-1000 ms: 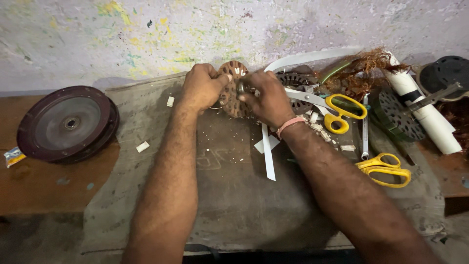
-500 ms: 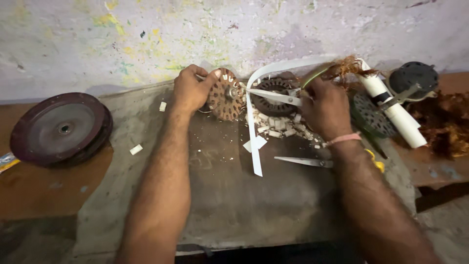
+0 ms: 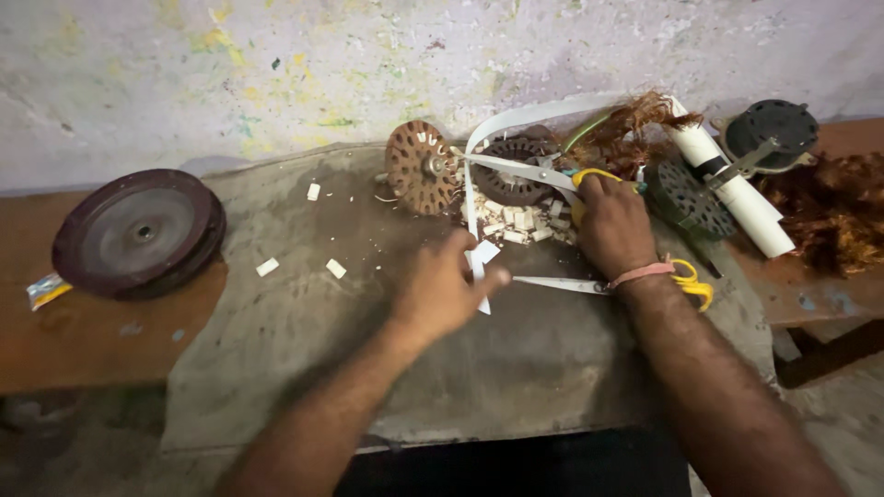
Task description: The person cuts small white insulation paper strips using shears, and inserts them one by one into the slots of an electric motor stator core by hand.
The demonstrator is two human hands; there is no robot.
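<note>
My right hand [image 3: 612,225] grips the yellow handles of a pair of scissors [image 3: 516,167], whose blades point left over a dark round wound core [image 3: 505,184]. My left hand [image 3: 442,287] pinches the lower end of a long white strip [image 3: 471,198] that loops up toward the wall. A brown slotted metal disc [image 3: 419,167] stands on edge at the wall, with no hand on it. Several small white cut pieces [image 3: 516,221] lie heaped between my hands. A second pair of scissors [image 3: 557,284] lies flat under my right wrist.
A grey cloth [image 3: 368,368] covers the wooden bench. A dark heavy disc [image 3: 138,230] sits at the left, with a small packet [image 3: 44,290] beside it. At the right are tangled copper wire [image 3: 635,124], a white roll [image 3: 732,189] and black round parts [image 3: 773,129].
My left hand let go of the slotted disc and came down to the white strip. My right hand closed on the scissors' yellow handles.
</note>
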